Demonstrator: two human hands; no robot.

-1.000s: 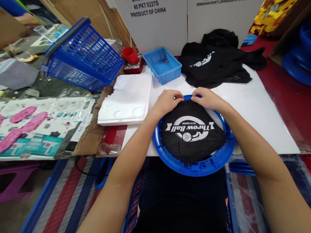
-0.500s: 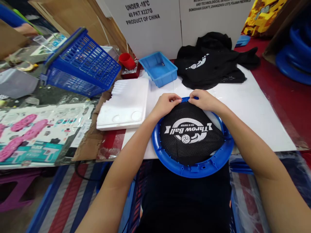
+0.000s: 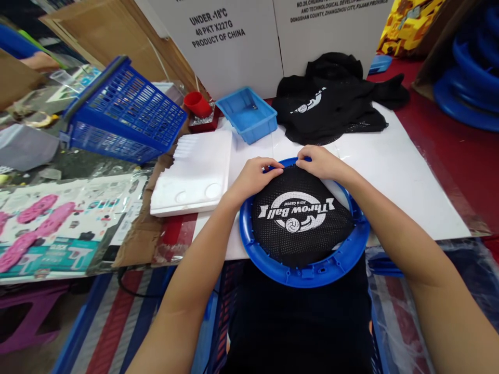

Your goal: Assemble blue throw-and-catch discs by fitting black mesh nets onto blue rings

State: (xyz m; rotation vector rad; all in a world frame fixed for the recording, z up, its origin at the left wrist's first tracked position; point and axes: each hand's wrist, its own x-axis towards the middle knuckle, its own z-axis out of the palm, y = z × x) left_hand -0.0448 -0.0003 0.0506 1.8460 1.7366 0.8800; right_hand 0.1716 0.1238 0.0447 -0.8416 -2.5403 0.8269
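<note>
At the tabletop's (image 3: 413, 197) near edge, the black net (image 3: 296, 246) lies within the round blue ring (image 3: 268, 264), extending nearward from both grips, left hand (image 3: 258, 179) and right hand (image 3: 320, 163) equally close, fingers pinching its far edge.

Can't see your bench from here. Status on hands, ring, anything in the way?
Left hand and right hand pinching far rim of ring. Mesh inside ring, gap at right. Foam and tray nearby, apart from ring.

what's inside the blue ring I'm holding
Black mesh with a Throw Ball print fills most of the blue ring. The left hand and right hand cover parts of its far rim; anything beneath the mesh is hidden.
</note>
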